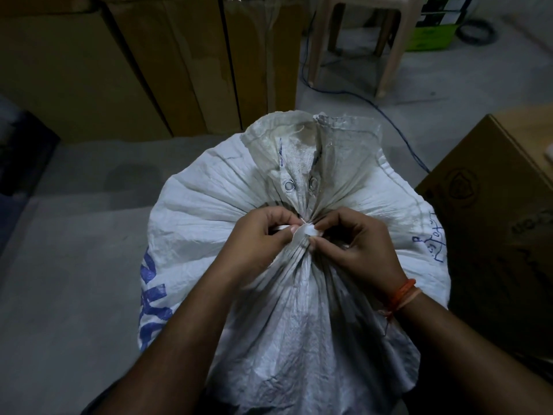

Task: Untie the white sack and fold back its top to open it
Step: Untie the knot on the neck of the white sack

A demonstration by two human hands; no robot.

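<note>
White sack (209,205) stands upright on the grey floor (74,250), long axis vertical, its gathered neck pointing up toward the camera and the loose top flap leaning away toward the cardboard boxes (134,61) at the far wall. A white tie (308,230) cinches the neck. The left hand (257,235) pinches one end of the tie; the right hand (356,241) pinches the knot from the other side. An orange thread band (402,292) circles the right wrist. Another box (493,205) sits just right of the sack.
</note>
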